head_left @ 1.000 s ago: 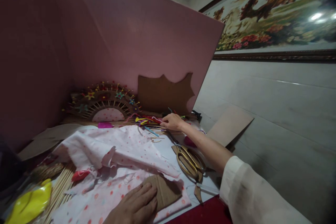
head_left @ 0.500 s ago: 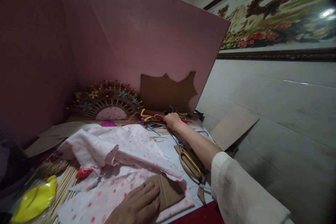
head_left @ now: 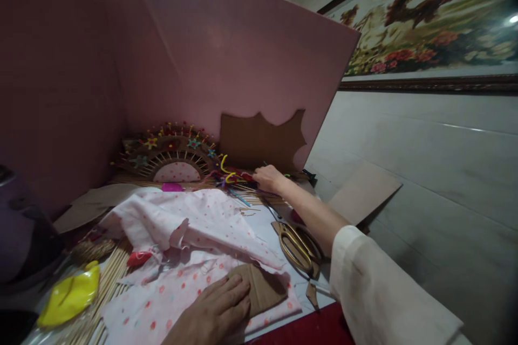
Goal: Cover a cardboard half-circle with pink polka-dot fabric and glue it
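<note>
My left hand (head_left: 220,304) lies flat, fingers stretched out, on the edge of a brown cardboard piece (head_left: 265,290). Beneath the cardboard spreads white cloth with pinkish-red dots (head_left: 162,288), partly folded over itself. At the far side of the table, my right hand (head_left: 269,178) reaches in among colourful pipe cleaners (head_left: 226,170). Its fingers are bent together, and what they grip, if anything, is hidden. Below my right forearm rest bronze-handled scissors (head_left: 295,248), with cardboard scraps (head_left: 311,295) nearby.
A fan-shaped craft piece (head_left: 174,159) with flowers and sticks leans at the back. Beside it stands cut cardboard (head_left: 259,137) against the pink panel (head_left: 243,48). Thin wooden sticks (head_left: 107,280) and a yellow item in clear plastic (head_left: 70,294) lie at left.
The whole view has shifted slightly. My right hand stays at the pipe cleaners, its wrist and fingers a little changed in pose. My left hand keeps its place on the cardboard.
</note>
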The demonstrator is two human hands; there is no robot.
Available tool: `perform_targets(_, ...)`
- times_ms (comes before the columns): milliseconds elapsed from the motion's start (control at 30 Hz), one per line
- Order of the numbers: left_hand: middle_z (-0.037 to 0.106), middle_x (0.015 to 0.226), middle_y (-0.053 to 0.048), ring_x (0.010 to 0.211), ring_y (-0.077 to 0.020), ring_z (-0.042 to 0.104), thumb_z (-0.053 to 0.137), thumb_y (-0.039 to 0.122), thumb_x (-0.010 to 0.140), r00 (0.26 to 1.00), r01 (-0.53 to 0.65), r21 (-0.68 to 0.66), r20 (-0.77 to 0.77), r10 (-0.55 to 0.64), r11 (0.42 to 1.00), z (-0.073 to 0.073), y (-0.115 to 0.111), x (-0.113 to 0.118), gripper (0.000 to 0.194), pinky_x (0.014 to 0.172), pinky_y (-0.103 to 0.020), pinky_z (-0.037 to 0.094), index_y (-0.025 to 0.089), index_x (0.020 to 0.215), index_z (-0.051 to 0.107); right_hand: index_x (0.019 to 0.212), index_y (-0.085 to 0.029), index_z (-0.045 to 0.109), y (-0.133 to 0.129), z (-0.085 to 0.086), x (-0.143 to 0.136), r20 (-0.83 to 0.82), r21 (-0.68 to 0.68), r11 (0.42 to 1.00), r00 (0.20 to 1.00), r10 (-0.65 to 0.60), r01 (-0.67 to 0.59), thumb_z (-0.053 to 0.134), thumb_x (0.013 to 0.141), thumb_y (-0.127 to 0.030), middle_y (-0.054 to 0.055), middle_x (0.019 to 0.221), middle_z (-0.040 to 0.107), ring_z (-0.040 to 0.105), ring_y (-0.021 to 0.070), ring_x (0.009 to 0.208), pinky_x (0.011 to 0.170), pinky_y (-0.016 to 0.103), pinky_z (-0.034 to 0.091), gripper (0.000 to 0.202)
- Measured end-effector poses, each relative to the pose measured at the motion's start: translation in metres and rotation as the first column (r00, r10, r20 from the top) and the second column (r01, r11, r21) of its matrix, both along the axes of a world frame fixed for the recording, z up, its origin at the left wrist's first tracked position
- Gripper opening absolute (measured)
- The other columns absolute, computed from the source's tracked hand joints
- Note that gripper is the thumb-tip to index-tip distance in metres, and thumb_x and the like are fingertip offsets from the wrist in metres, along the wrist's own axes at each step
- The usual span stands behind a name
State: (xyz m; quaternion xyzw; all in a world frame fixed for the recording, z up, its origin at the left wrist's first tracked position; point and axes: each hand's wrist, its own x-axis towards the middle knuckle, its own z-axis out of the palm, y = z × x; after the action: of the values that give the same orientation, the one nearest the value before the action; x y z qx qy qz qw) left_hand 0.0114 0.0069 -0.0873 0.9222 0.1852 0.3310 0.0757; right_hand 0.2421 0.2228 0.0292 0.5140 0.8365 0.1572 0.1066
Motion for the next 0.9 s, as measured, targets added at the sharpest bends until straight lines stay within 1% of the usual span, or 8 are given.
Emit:
perform_targets(167,0.059,0.129,-0.008,0.122,-0.0201,0.050,0.046,0.019,0.086,0.997,0.016,-0.043,0.078,-0.012,0.999,-0.010,-0.003,0.000,0.045,0.102,-0.036,0.040,0.026,0.130,0.050,0.102,-0.012,0.062,-0.020,0.036,0.006,-0.148,0.060,0.998,0.989,-0.012,0.021,0.057,0.085,-0.021,0.015,0.106,0.064,0.059,0.0277,0.103,0.089,0.042,0.044,0.019)
perform_targets(267,0.058,0.130,-0.008,0.121,-0.0197,0.052,0.044,0.010,0.083,0.999,-0.026,-0.152,0.031,0.031,0.988,0.005,-0.013,0.000,0.047,0.101,-0.039,0.041,0.026,0.126,0.056,0.093,-0.011,0.062,-0.043,0.056,0.017,-0.300,0.060,0.995,0.952,-0.062,0.084,0.057,0.082,-0.015,0.018,0.098,0.067,0.061,0.0309,0.102,0.086,0.040,0.044,0.013)
perform_targets(433,0.051,0.138,-0.005,0.127,-0.0200,0.045,0.039,0.006,0.086,0.995,-0.078,-0.296,-0.078,0.057,0.952,0.035,-0.023,0.009,0.048,0.104,-0.041,0.038,0.026,0.125,0.057,0.096,-0.014,0.053,-0.119,0.068,0.031,-0.585,-0.081,0.987,0.795,-0.157,0.136,0.042,0.093,-0.026,0.007,0.080,0.071,0.068,0.0163,0.070,0.060,0.026,0.051,0.016)
perform_targets(467,0.048,0.141,-0.004,0.128,-0.0197,0.043,0.038,0.008,0.088,0.995,-0.083,-0.336,-0.082,0.058,0.938,0.039,-0.023,0.011,0.046,0.104,-0.040,0.038,0.027,0.126,0.056,0.095,-0.015,0.050,-0.141,0.066,0.031,-0.662,-0.131,0.984,0.729,-0.176,0.119,0.040,0.094,-0.029,0.006,0.078,0.071,0.067,0.0138,0.064,0.054,0.023,0.051,0.017)
perform_targets(567,0.046,0.143,-0.003,0.129,-0.0199,0.042,0.039,0.014,0.091,0.996,-0.059,-0.381,-0.078,0.032,0.923,0.046,-0.021,0.011,0.040,0.105,-0.037,0.036,0.029,0.122,0.059,0.081,-0.017,0.046,-0.212,0.050,0.024,-0.941,-0.336,0.940,0.066,-0.332,-0.057,0.056,0.085,-0.034,0.006,0.068,0.069,0.066,0.0150,0.054,0.043,0.022,0.049,0.020)
perform_targets(700,0.059,0.128,-0.008,0.122,-0.0251,0.047,0.049,0.020,0.088,0.998,-0.038,-0.382,0.033,0.055,0.923,0.056,-0.028,0.009,0.028,0.104,-0.043,0.033,0.024,0.108,0.067,0.078,-0.018,0.045,-0.300,0.007,0.005,-0.855,-0.421,0.900,-0.285,-0.434,-0.107,0.064,0.077,-0.045,0.006,0.066,0.069,0.063,0.0146,0.048,0.037,0.020,0.047,0.033)
perform_targets(767,0.068,0.104,-0.009,0.097,-0.0229,0.060,0.056,0.031,0.084,0.978,-0.055,-0.566,0.137,0.159,0.823,0.065,-0.043,0.014,0.020,0.085,-0.036,0.046,0.021,0.095,0.069,0.077,-0.019,0.044,-0.335,-0.017,-0.009,-0.793,-0.481,0.870,-0.369,-0.485,-0.109,0.065,0.074,-0.051,0.005,0.063,0.068,0.062,0.0145,0.045,0.035,0.019,0.043,0.039)
perform_targets(900,0.057,0.058,0.000,0.044,-0.0082,0.043,0.051,0.053,0.083,0.912,0.160,-0.956,0.239,0.333,0.247,0.078,-0.089,0.032,0.040,0.042,-0.020,0.034,0.015,0.082,0.063,0.074,-0.019,0.044,-0.384,-0.054,-0.036,-0.701,-0.574,0.808,-0.433,-0.567,-0.128,0.063,0.073,-0.059,0.006,0.063,0.067,0.060,0.0127,0.047,0.040,0.018,0.039,0.044)
